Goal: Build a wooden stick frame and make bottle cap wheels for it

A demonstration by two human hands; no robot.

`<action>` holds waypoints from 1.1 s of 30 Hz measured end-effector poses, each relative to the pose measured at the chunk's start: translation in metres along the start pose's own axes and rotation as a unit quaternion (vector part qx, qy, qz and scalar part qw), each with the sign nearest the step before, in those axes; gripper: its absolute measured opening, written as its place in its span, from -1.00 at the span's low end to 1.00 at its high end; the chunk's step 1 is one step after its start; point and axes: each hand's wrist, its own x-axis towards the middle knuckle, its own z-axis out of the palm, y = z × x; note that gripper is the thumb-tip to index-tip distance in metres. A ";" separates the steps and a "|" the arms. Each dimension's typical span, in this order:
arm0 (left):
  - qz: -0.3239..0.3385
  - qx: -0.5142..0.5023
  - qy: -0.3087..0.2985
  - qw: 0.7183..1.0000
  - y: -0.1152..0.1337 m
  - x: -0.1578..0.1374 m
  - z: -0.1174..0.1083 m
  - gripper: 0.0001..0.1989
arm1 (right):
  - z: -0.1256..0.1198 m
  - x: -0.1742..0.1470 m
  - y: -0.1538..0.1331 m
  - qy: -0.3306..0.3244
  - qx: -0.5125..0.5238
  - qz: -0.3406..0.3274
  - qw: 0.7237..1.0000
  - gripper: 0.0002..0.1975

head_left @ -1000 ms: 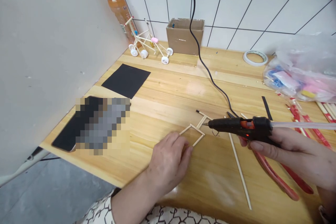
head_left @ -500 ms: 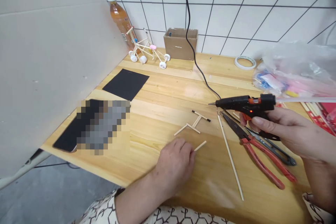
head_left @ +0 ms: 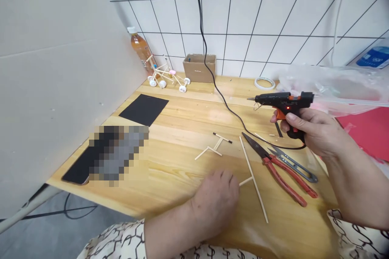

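My left hand [head_left: 217,198] is closed on a short wooden stick [head_left: 246,181] above the near part of the table. The stick's free end meets the side of a longer wooden stick [head_left: 255,186] lying on the wood; whether they are joined I cannot tell. In my right hand [head_left: 316,129] is a black glue gun [head_left: 285,99] with an orange trigger and a lit red light, its nozzle pointing left. Beyond my left hand lies a small frame of glued sticks [head_left: 217,145] with two black tips. Red-handled pliers [head_left: 278,172] rest beneath the gun.
Thread snips [head_left: 298,166] lie beside the pliers. A black cord [head_left: 223,99] crosses the table to the gun. Farther back stand a stick model with white wheels [head_left: 167,75], a bottle [head_left: 140,52], a cardboard box [head_left: 199,68] and a tape roll [head_left: 264,83]. A black sheet [head_left: 144,109] lies left.
My left hand has moved right, bringing the short stick's end against the long stick. My right hand has lifted the glue gun away from the long stick's far end. The view has tilted up.
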 end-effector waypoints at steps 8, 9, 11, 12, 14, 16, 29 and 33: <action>0.029 -0.007 -0.005 1.000 -0.006 0.018 -0.003 -0.93 | -0.007 0.010 -0.022 0.080 0.018 -0.095 0.992 -0.74; 0.031 -0.012 -0.001 0.999 -0.006 0.019 -0.003 -0.92 | -0.006 0.015 -0.025 0.089 0.008 -0.106 0.990 -0.74; 0.037 -0.021 0.007 0.999 -0.008 0.021 0.000 -0.91 | -0.002 0.028 -0.032 0.103 -0.024 -0.117 0.987 -0.73; 0.036 -0.026 0.010 0.999 -0.009 0.021 0.001 -0.90 | 0.001 0.036 -0.035 0.107 -0.038 -0.119 0.986 -0.73; 0.025 -0.034 0.012 0.999 -0.010 0.021 0.005 -0.90 | 0.008 0.054 -0.040 0.115 -0.044 -0.120 0.985 -0.80; 0.013 -0.045 0.005 0.999 -0.012 0.020 0.008 -0.91 | 0.015 0.074 -0.040 0.121 -0.033 -0.123 0.984 -0.87; 0.028 -0.072 0.041 0.996 -0.015 0.018 0.017 -0.97 | 0.046 0.128 0.033 0.195 0.036 0.015 0.980 -0.77; 0.034 -0.072 0.042 0.996 -0.015 0.017 0.014 -0.97 | 0.053 0.130 0.048 0.213 0.015 0.059 0.975 -0.76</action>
